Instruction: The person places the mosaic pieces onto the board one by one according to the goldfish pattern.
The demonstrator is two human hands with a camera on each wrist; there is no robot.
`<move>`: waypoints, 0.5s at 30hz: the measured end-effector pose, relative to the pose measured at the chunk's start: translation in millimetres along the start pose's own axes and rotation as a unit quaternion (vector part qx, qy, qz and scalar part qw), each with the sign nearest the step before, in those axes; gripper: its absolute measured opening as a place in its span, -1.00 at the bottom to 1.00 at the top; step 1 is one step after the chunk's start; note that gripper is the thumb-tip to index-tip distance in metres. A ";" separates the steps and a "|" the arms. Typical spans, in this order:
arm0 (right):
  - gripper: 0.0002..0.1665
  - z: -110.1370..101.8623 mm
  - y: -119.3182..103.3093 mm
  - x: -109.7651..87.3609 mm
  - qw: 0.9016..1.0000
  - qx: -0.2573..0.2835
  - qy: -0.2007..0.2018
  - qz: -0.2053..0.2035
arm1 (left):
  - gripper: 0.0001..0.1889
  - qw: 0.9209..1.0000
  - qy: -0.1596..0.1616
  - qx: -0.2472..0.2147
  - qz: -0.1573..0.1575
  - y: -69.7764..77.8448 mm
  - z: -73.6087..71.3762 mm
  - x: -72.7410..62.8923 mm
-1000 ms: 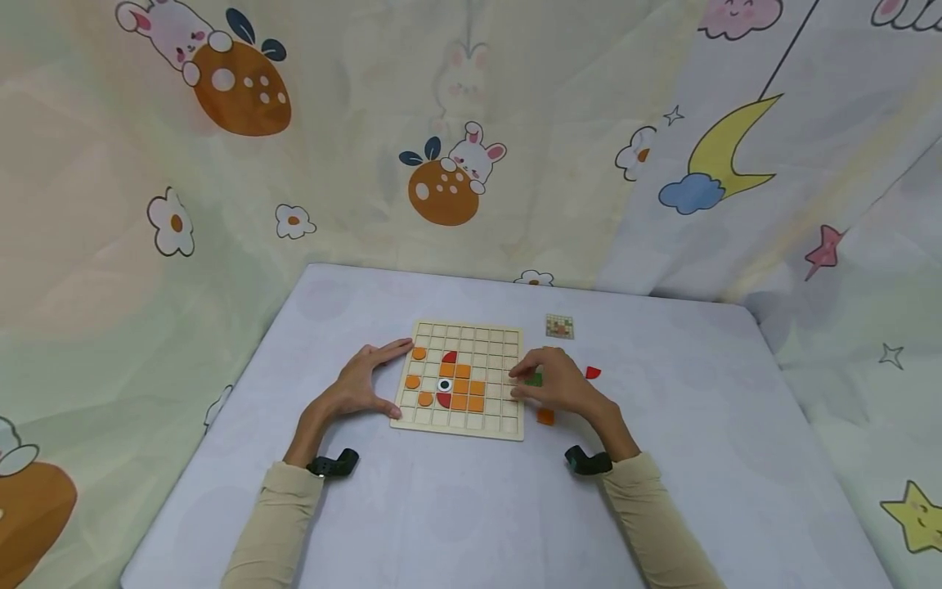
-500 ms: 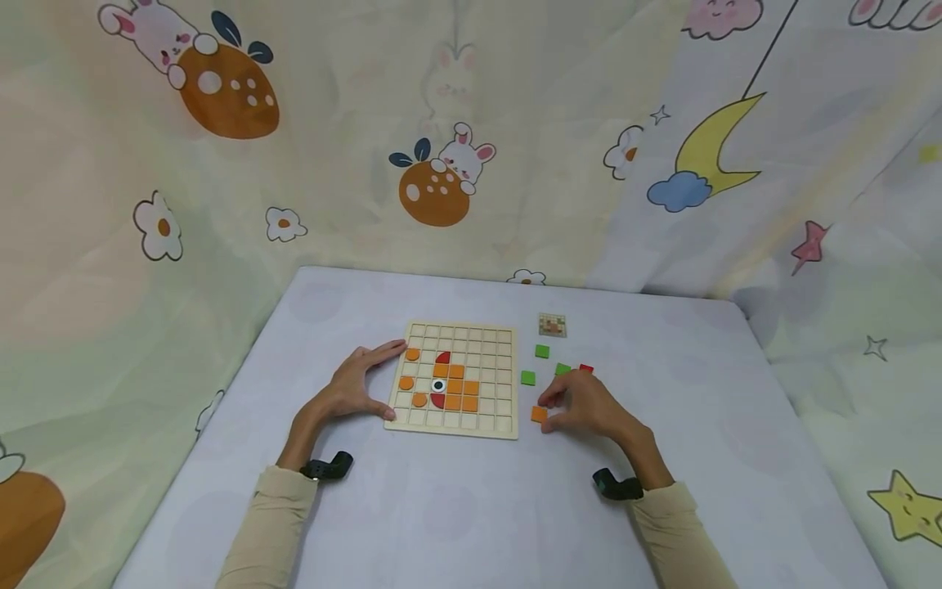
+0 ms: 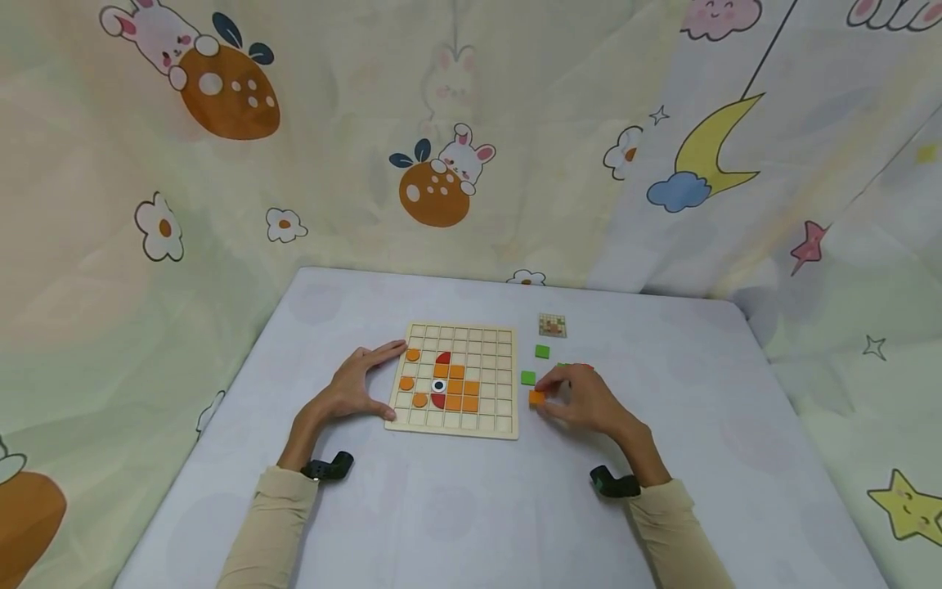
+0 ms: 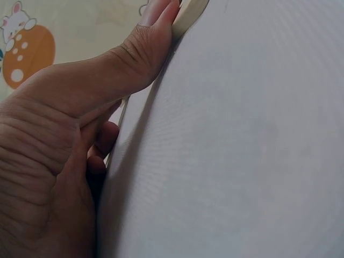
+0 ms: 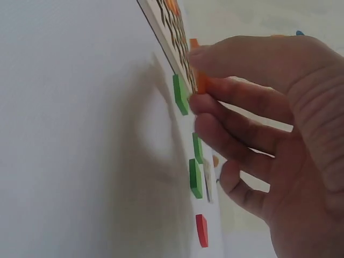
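A pale wooden grid board point(image 3: 496, 343) lies on the table. Orange squares, orange discs, red quarter-round pieces and an eye tile point(image 3: 439, 385) sit in its cells. My left hand point(image 3: 352, 384) rests at the board's left edge, thumb and fingers spread and touching it; the left wrist view has the thumb point(image 4: 153, 45) against the board's rim. Right of the board, my right hand point(image 3: 592, 399) pinches an orange square tile point(image 3: 536, 398) between thumb and fingers. The right wrist view shows this tile raised off the table, partly hidden by the thumb point(image 5: 231, 56).
Green square tiles point(image 3: 528, 377) lie right of the board. A red piece point(image 3: 585, 366) is partly covered by the right hand. A small pattern card point(image 3: 553, 325) lies behind them. Patterned cloth point(image 3: 559, 164) hangs behind the white table point(image 3: 456, 515).
My right hand has moved right, away from the board and a green tile, then taken the orange square tile and lifted it. The left hand has stayed at the board's edge.
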State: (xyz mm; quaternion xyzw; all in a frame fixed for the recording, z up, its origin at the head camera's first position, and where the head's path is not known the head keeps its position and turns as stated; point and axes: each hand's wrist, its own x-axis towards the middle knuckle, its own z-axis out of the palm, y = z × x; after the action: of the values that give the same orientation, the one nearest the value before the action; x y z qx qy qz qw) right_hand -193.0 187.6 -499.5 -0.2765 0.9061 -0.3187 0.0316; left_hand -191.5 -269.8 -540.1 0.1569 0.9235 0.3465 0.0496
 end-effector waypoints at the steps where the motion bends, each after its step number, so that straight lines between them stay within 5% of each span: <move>1: -0.72 -0.2 -0.9 1.9 1.000 0.003 0.008 -0.005 | 0.35 1.000 0.001 0.001 0.001 -0.3 0.1 0.3; 15: -0.70 15.4 -3.4 42.2 0.995 0.075 0.046 -0.038 | 0.38 1.000 0.006 -0.002 0.019 -1.2 -0.5 0.3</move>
State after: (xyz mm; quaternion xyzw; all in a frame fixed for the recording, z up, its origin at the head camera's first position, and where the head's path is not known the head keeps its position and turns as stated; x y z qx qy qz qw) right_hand -223.4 154.8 -504.7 -0.2929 0.8689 -0.3991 -0.0015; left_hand -192.1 -270.8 -540.5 0.1721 0.9200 0.3501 0.0381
